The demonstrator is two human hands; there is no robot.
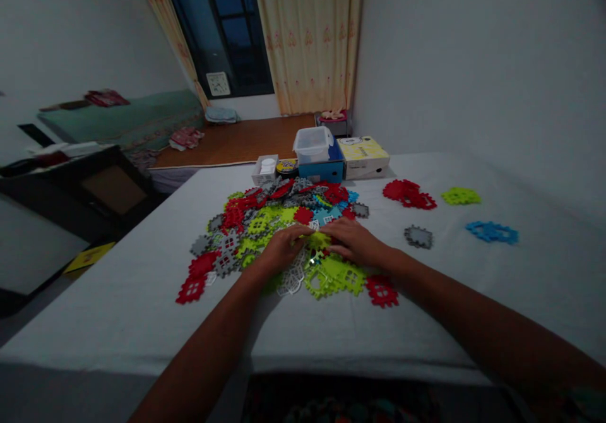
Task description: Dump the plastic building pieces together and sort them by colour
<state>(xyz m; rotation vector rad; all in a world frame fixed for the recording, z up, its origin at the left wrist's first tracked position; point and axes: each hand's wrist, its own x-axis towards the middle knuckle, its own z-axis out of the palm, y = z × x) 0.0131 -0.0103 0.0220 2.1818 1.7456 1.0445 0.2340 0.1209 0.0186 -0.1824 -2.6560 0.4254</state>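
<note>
Both hands meet over a heap of flat plastic interlocking building pieces (258,224) with notched edges, in lime green, red, grey, blue and white. Between them is a lime green interlocking piece (319,240). My left hand (285,246) is closed on its left edge, thumb and fingers together. From the right, my right hand (354,241) grips the same piece with bent fingers, which partly cover it. Just below the hands lie a white lattice piece (292,276), more lime green pieces (334,276) and a red window piece (381,291).
On the right of the white-covered table (445,309) lie small groups of red pieces (408,194), green pieces (461,196) and blue pieces (492,232), plus a grey piece (418,237). Behind the heap stand a clear plastic tub (313,144), a blue box (322,170) and a yellow box (363,154).
</note>
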